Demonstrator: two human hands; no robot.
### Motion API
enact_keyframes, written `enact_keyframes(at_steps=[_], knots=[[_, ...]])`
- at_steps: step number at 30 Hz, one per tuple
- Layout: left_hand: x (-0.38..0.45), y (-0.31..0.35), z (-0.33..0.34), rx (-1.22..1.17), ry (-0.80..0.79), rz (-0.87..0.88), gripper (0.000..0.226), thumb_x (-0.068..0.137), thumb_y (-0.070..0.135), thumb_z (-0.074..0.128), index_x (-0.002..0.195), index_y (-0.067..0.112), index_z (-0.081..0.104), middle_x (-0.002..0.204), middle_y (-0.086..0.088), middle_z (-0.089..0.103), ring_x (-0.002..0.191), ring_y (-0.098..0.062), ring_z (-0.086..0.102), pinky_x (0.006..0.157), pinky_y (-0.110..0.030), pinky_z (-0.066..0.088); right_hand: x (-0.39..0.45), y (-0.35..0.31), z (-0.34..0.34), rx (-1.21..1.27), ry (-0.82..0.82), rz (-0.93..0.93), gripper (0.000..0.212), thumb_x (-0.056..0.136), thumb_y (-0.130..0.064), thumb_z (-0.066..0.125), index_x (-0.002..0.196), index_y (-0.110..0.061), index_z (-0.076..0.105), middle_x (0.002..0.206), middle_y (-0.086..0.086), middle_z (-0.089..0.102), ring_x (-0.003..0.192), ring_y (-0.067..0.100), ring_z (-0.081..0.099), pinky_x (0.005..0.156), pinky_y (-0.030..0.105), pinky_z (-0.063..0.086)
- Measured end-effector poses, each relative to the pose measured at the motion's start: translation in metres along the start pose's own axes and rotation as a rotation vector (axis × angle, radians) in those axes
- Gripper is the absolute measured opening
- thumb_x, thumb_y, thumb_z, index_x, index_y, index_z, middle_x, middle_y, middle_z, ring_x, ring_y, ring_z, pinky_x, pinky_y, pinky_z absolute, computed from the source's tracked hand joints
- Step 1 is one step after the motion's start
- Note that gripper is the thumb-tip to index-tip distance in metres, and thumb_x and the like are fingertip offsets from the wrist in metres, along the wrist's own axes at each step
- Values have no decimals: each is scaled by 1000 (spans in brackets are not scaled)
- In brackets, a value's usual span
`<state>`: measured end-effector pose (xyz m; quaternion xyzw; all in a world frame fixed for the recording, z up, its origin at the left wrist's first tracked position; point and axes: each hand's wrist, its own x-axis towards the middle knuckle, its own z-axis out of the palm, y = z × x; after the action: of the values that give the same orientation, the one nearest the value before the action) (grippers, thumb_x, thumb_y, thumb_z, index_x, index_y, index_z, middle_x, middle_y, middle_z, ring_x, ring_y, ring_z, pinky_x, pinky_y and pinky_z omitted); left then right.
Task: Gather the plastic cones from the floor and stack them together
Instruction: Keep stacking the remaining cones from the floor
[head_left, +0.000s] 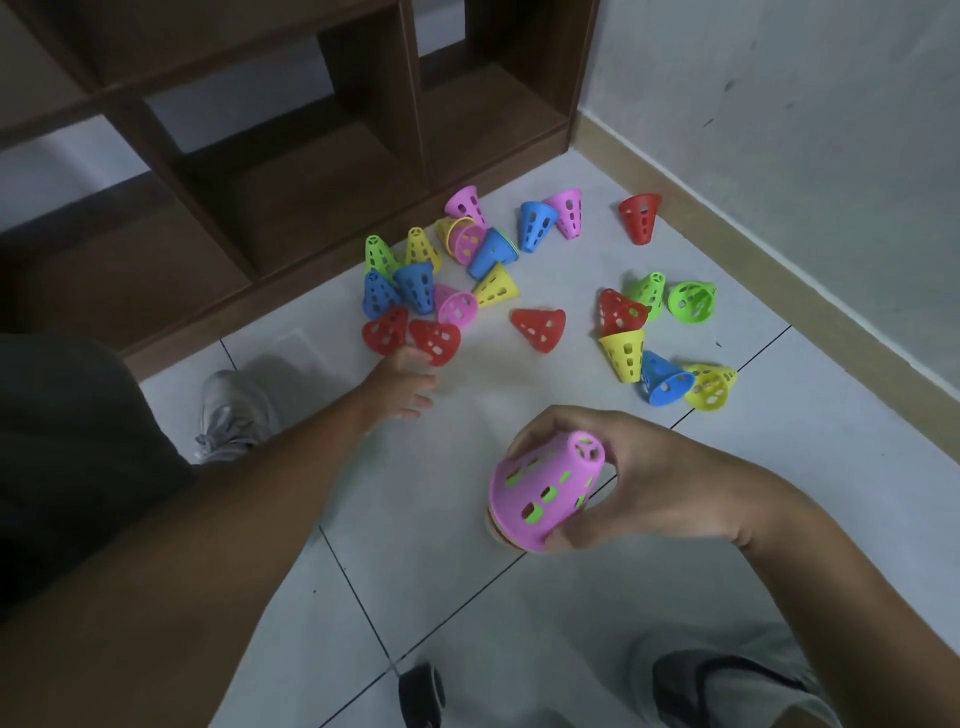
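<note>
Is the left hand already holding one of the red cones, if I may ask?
No, the left hand is open, its fingertips just short of a red cone lying on the floor.

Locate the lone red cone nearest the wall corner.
In the head view, the red cone lies on the floor tiles at upper right, by the baseboard, apart from the rest; its nearest neighbour is a pink cone to its left.

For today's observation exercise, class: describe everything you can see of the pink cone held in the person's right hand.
The pink cone is a truncated plastic cone with rows of small slots in its wall and a spoked opening in its narrow top. It is tilted, top pointing up and right. Green shows through the slots and a red rim peeks out below, so it caps a nested stack. The right hand grips it, fingers wrapped around it, above the white tiled floor.
</note>
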<state>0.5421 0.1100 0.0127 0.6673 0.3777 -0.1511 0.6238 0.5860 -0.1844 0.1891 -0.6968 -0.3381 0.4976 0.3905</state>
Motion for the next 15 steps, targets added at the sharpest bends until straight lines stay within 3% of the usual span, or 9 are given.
enact_keyframes(at_steps=[3,5,7,9,12,13,15], knots=[[8,9,10,-62,39,21,49,101,6,57,141,29,39,122,-9,57,99,-32,62,81,-38,52,3,6,8,-81,40,-3,62,64,-10,91,114,-34,64,120,-14,62,115,2,58,90,16,48],[14,16,16,-99,57,11,61,101,7,58,149,33,30,122,-9,56,100,-31,61,88,-45,51,5,13,12,-120,59,-11,65,63,-12,92,115,-40,63,126,-19,56,122,-2,51,95,13,44],[21,20,21,-139,75,5,66,101,9,58,152,35,24,121,-8,55,97,-29,62,91,-47,49,6,20,11,-143,46,-11,67,63,-11,91,116,-42,62,129,-23,52,126,-5,45,95,8,39],[28,23,22,-181,95,-8,62,101,11,59,148,38,28,115,-6,56,93,-26,62,83,-43,52,6,25,7,-129,22,10,72,63,-10,91,120,-43,61,133,-26,49,129,-9,41,98,4,33],[32,28,24,-279,97,-55,24,106,19,50,115,41,45,92,1,51,76,-17,56,67,-31,46,3,32,-9,-50,-52,51,80,66,-11,91,131,-42,57,138,-28,51,135,-7,38,110,16,27],[34,27,24,-297,117,-52,25,105,16,51,112,40,46,89,1,49,73,-15,53,65,-30,43,2,36,-17,-17,-65,54,80,68,-9,90,134,-40,56,140,-26,51,137,-6,38,113,20,27],[40,25,24,-298,173,13,48,98,4,59,132,33,42,94,-1,51,75,-17,53,66,-34,44,0,49,-32,59,-26,52,77,71,-6,87,136,-34,56,141,-21,53,137,-1,41,114,26,31]])
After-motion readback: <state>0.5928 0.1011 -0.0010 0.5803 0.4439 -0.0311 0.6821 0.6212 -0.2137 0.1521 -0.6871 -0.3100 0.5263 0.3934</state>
